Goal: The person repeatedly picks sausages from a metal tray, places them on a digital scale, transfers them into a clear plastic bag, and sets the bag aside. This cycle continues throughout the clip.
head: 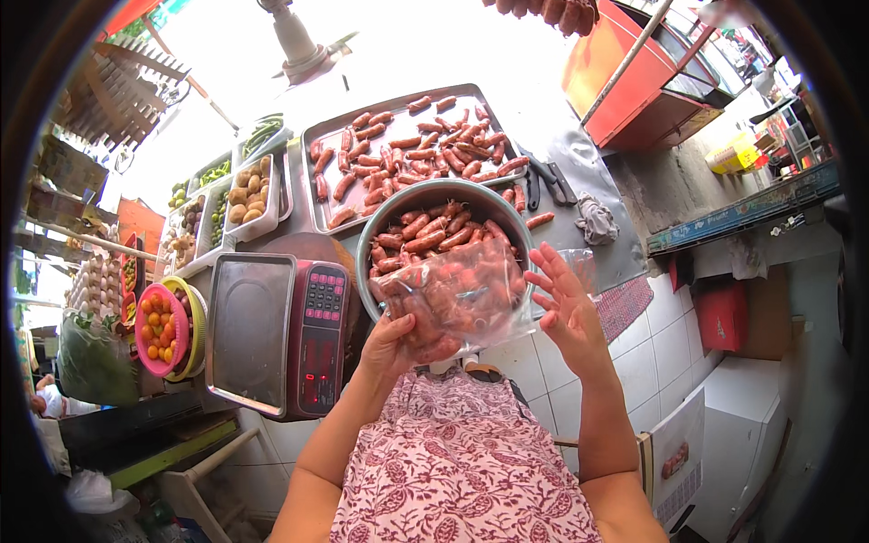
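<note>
My left hand grips the lower left side of a clear plastic bag with several sausages in it. The bag lies in front of and partly over a large round basin heaped with red-brown sausages. At the bag's right side my right hand is raised with its fingers spread, holding nothing. Behind the basin a metal tray bears many more short sausages. Left of the basin stands a red digital scale with a bare metal pan.
Knives and a crumpled grey cloth lie right of the tray. Plastic bins of potatoes and green vegetables stand at the left, near a pink basket of small tomatoes. Sausages hang at the top.
</note>
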`<state>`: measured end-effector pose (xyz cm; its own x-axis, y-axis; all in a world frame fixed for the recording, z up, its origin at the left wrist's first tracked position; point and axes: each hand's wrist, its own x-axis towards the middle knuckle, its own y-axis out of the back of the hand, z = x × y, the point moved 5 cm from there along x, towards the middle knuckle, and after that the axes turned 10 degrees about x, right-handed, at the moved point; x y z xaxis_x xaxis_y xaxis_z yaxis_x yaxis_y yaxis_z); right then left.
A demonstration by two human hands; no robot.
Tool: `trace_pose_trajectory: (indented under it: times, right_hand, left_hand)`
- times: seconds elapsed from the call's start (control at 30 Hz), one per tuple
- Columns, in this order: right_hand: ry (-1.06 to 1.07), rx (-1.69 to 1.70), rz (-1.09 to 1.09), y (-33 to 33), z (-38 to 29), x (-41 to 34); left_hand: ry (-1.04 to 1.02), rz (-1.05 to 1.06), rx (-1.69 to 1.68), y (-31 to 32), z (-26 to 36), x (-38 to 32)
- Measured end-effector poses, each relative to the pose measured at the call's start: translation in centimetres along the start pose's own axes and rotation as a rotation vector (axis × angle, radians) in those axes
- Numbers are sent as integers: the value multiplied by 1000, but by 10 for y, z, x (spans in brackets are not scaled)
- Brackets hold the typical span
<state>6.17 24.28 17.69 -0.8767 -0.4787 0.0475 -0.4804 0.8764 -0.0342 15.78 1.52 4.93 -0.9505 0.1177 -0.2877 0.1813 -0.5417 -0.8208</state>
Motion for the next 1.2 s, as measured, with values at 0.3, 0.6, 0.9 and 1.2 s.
trace_pose_trajectory:
  times: [0.3,0.6,0.9,1.2]
  right_hand:
    - [-163,-22,546,-19,42,-58]
    - [-208,106,687,20,47,-126]
    - [-59,-674,1278,233,105,-320]
    - [-145,-374,2218,468,181,-650]
  left_hand:
    - [239,-144,104,8,-52,19]
    - [469,-110,97,11,-118,41]
    - [756,-308,650,-47,-215,46]
    - [763,-230,1025,-55,-277,50]
